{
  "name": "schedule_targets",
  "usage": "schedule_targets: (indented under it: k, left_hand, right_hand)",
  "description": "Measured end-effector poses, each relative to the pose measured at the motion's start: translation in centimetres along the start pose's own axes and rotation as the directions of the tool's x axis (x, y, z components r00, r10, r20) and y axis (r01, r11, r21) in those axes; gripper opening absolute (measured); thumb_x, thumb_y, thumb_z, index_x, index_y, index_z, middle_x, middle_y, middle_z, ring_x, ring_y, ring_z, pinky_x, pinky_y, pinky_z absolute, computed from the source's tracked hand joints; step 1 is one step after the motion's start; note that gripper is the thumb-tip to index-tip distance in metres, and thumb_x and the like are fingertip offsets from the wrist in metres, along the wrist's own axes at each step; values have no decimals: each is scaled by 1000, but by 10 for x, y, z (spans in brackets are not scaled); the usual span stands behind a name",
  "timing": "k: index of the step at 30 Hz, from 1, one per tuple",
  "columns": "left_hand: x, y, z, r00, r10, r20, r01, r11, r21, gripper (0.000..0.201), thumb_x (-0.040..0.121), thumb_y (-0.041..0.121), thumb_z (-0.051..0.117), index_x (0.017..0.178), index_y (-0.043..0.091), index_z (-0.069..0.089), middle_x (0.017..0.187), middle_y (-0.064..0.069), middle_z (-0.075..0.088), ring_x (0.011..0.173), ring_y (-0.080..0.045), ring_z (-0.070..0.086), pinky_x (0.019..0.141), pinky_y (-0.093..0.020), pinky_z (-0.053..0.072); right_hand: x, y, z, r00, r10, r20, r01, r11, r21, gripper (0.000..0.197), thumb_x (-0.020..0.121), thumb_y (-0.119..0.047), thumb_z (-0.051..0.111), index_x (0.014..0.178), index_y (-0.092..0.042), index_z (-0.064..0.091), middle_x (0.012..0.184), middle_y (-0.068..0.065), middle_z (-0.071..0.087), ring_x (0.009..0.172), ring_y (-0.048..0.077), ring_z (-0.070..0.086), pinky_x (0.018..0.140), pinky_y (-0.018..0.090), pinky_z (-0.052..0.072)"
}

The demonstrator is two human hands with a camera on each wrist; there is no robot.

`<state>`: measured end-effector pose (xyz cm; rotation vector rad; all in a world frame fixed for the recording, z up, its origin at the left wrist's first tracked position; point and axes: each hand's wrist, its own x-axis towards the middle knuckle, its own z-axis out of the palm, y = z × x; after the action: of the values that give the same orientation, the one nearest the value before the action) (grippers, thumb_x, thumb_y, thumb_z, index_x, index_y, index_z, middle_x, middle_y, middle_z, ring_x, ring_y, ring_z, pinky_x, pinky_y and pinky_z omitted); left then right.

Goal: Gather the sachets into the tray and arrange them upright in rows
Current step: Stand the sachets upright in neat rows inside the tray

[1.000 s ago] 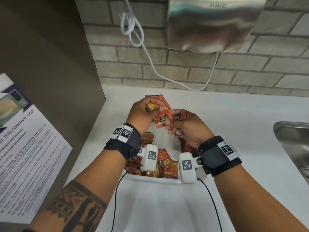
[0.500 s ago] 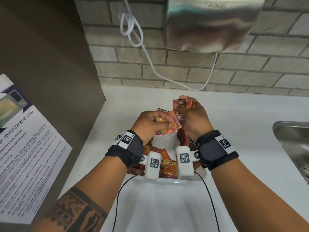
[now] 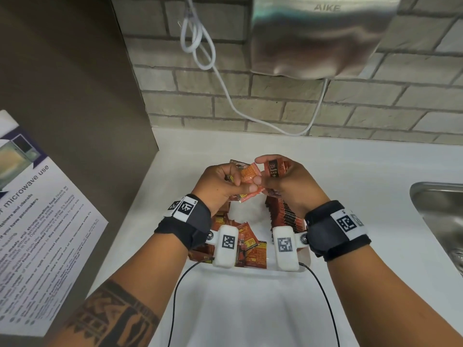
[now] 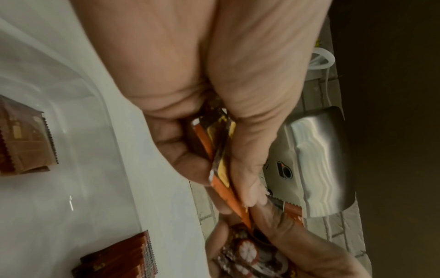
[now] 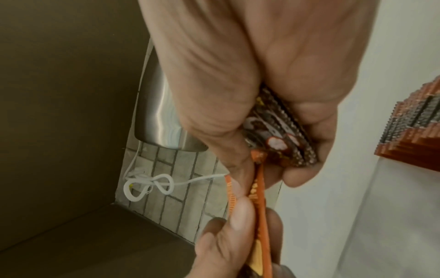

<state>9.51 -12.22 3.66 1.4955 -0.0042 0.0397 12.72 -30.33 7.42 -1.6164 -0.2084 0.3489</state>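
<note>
Above the far end of a white tray (image 3: 253,269), both hands meet. My left hand (image 3: 220,186) grips a fanned bunch of orange sachets (image 3: 248,175), seen edge-on as orange sachets (image 4: 220,169) in the left wrist view. My right hand (image 3: 288,181) holds a small stack of dark brown sachets (image 3: 274,169), the same stack of sachets (image 5: 278,135) showing under the fingers in the right wrist view; its thumb also touches the orange bunch. Inside the tray, a row of upright sachets (image 3: 285,215) lines the right side and loose sachets (image 3: 250,244) lie flat at the left and near end.
A tall brown panel (image 3: 75,96) with a microwave notice (image 3: 37,221) stands to the left. A steel hand dryer (image 3: 320,36) and its looped white cable (image 3: 198,38) hang on the brick wall. A steel sink (image 3: 443,221) is at the right.
Both hands dipped toward the tray and rose slightly again. The right hand's dark stack, first low near the palm, is now held up at its fingertips beside the left hand's orange bunch.
</note>
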Motion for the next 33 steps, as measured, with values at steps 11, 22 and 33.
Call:
schedule_targets:
  k: [11,22,33]
  left_hand:
    - [6,9,-11,947,-321,14,313,913,-260,42,99,40,57,107,2,73,121,-23,69,111,-41,68,76,-39,59]
    - [9,13,-9,986,-160,-47,151,977,-151,12,92,7,68,97,14,75,97,-8,76,89,-23,73,74,-37,61]
    - [8,13,-10,984,-138,-108,143,989,39,7,85,17,79,92,16,80,95,-11,77,79,-25,72,64,-33,59]
  right_hand:
    - [-4,-1,-1,772,-580,-259,411,767,-493,9,87,-12,77,91,-18,74,91,3,64,72,2,55,69,11,41]
    - [-11,18,3,940,-280,-196,209,925,-318,41,65,-30,93,99,-24,70,95,-7,68,78,2,61,70,13,49]
    - [-4,9,-4,994,57,-91,-45,991,129,45,80,6,76,120,-5,60,93,19,70,79,30,69,75,42,55]
